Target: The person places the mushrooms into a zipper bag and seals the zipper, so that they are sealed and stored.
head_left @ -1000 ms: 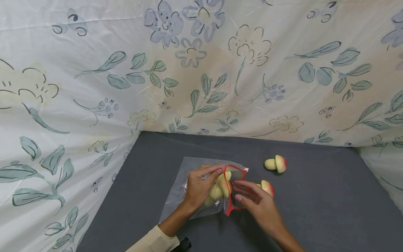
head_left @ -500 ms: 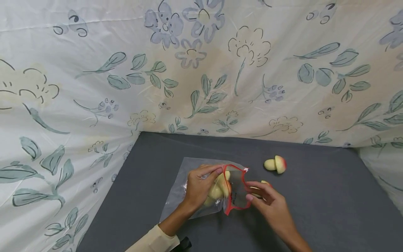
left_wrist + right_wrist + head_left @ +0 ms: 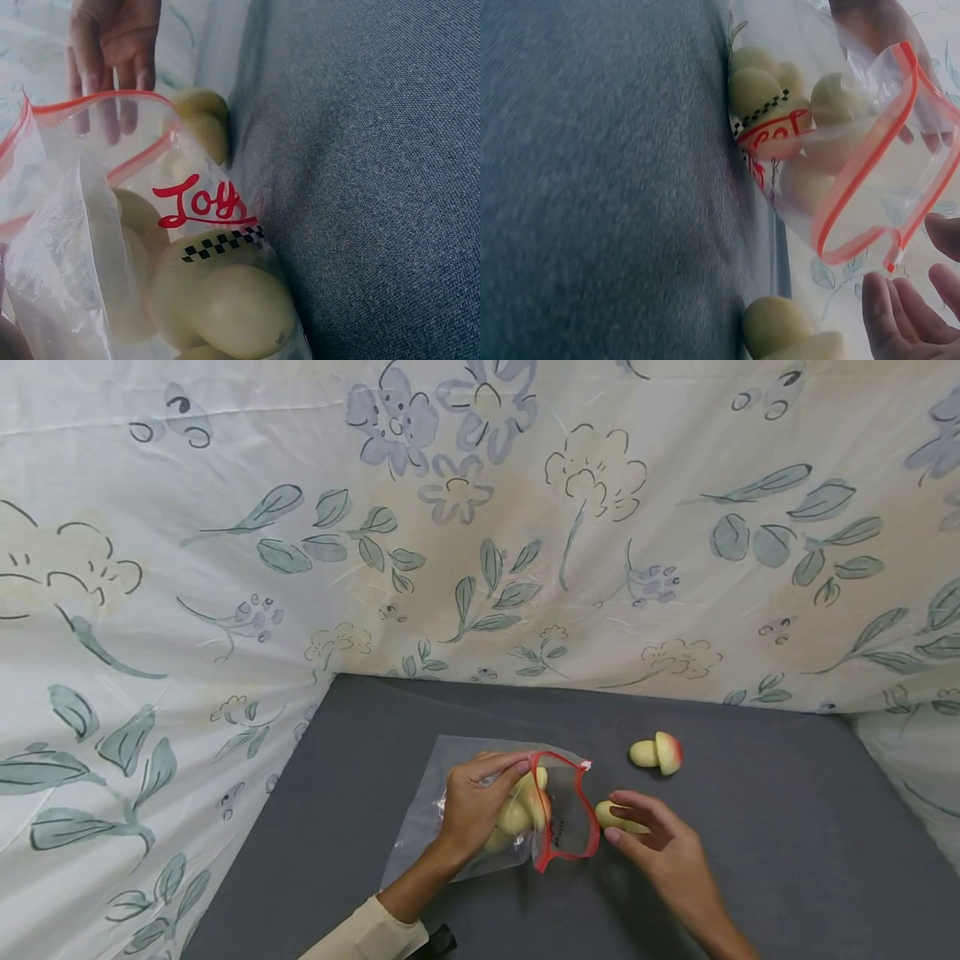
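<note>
Head view: with the left hand (image 3: 474, 802) pinching the bag (image 3: 420, 822) at its gaping mouth, the right hand (image 3: 667, 852), fingers parted, should close squarely on the nearer mushroom (image 3: 607, 815) just outside, though contact is hard to tell.

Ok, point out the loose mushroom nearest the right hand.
The mushroom just outside the open bag, partly hidden by the right hand; the other loose mushroom lies farther back, in full view.

- Bag (image 3: 420, 827): clear, with red rim (image 3: 596, 843), white slider (image 3: 587, 766), red lettering (image 3: 180, 202), black checkered band (image 3: 225, 244)
- Far mushroom (image 3: 666, 753): pale yellow, 1 side of its cap red
- Tabletop (image 3: 765, 827): dark grey
- Backdrop cloth (image 3: 450, 610): cream-white, green-and-purple floral print
- Sleeve (image 3: 367, 931): cream
</note>
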Demonstrator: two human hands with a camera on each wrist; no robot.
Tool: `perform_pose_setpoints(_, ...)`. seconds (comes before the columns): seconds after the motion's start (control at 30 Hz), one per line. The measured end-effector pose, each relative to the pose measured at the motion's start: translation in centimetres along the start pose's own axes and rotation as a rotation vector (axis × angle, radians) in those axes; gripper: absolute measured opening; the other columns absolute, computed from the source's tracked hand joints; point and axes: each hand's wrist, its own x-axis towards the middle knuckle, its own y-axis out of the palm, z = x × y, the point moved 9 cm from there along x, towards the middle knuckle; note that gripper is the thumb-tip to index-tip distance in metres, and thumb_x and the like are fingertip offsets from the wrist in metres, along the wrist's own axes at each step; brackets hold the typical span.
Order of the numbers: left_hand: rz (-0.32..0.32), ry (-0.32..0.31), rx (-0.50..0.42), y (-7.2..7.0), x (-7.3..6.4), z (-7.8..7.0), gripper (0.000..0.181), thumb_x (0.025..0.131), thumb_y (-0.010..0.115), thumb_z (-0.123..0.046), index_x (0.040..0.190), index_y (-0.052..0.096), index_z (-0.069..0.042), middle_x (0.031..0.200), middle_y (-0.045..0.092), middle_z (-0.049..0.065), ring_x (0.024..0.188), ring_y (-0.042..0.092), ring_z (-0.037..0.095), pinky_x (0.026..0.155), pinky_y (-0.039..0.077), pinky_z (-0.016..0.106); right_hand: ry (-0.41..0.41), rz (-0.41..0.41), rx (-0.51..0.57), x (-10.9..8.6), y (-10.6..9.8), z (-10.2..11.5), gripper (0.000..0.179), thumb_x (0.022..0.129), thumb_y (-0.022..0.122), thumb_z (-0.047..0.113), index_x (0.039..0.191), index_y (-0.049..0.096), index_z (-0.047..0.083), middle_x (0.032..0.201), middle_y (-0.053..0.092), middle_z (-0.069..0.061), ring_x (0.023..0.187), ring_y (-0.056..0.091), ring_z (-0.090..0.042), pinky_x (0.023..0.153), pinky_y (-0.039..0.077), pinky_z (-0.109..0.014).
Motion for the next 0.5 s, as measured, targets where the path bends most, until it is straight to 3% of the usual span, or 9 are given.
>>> perform_pose_setpoints(0.17,0.002,0.012,-0.007,0.1,0.0,-0.1,0.018,0.099,0.077,-0.02,0.114,0.084,-0.013,0.108,0.082,-0.002,0.102,0.072,0.017,0.088,0.06,0.032,-0.002,-0.044,-0.058,0.1,-0.9,-0.3,0.046,0.091,0.083,0.003,0.135,0.068,0.008,0.121,0.072,0.014,0.11,0.07,-0.001,0.083,0.058,-0.018)
perform_pose_setpoints(0.5,0.0,-0.021,-0.004,0.0,-0.4,0.2,0.017,0.098,0.079,-0.018,0.113,0.085,-0.015,0.108,0.081,-0.003,0.105,0.071,0.017,0.092,0.059,0.033,0.003,-0.09,-0.2,0.2,-2.1,-1.3,0.052,0.087,0.088,0.008,0.136,0.069,0.011,0.128,0.068,0.003,0.105,0.064,0.002,0.085,0.054,-0.014)
